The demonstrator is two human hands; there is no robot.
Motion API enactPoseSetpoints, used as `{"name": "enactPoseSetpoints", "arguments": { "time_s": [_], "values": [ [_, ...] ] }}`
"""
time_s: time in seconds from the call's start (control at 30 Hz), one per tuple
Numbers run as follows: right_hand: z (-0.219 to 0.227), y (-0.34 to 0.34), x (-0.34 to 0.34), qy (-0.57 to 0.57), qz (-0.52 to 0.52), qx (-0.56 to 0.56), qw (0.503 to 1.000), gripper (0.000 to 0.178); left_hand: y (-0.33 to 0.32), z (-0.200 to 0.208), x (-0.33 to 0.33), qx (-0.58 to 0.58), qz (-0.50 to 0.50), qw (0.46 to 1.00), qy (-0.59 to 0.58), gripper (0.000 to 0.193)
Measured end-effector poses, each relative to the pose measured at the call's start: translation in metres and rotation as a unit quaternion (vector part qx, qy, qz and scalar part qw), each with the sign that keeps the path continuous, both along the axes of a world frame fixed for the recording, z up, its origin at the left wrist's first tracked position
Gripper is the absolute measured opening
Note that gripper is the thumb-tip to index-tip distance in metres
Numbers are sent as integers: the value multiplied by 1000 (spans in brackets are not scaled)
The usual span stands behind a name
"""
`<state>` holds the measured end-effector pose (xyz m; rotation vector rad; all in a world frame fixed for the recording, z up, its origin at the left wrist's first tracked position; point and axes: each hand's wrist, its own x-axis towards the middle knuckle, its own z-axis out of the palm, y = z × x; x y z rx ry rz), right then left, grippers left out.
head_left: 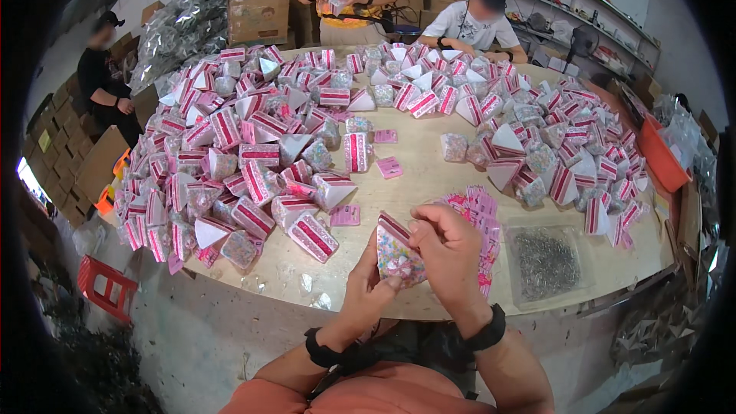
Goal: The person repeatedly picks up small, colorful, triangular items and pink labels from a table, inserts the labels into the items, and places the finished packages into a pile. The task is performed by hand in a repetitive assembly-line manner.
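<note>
One sprinkled cake slice (397, 251) is hovering over the near side of the table (425, 176), the left hand (366, 284) clasping its lower left, the right hand (452, 241) pinching at its right edge. Too hard a tug could be tearing its wrapper (400, 267); pink cards (484, 222) are lying right.

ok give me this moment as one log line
left hand: gripping cake-slice piece; right hand: at its upper edge; pink cards: on table

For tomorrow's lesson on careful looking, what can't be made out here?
All in the head view:
- Bare left hand: fingers partly hidden by the pastel-speckled triangular wedge.
- Pink paper cards: partly covered by the bare right hand.
- Silvery bits in the clear plastic bag: too small to distinguish.
</note>
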<state>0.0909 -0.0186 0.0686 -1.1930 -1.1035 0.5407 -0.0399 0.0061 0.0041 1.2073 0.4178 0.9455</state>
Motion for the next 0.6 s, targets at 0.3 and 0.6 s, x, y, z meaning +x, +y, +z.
{"name": "enactPoseSetpoints", "arguments": {
  "time_s": [0.3, 0.6],
  "values": [
    [-1, -6, -2, -8, -20, 6, 1000, 14, -3, 2, 3, 28, 33, 999, -3, 74],
    [-16, -5, -10, -25, -17, 18, 999, 13, -4, 0, 8, -17, 90, 996, -14, 63]
  ]
}}
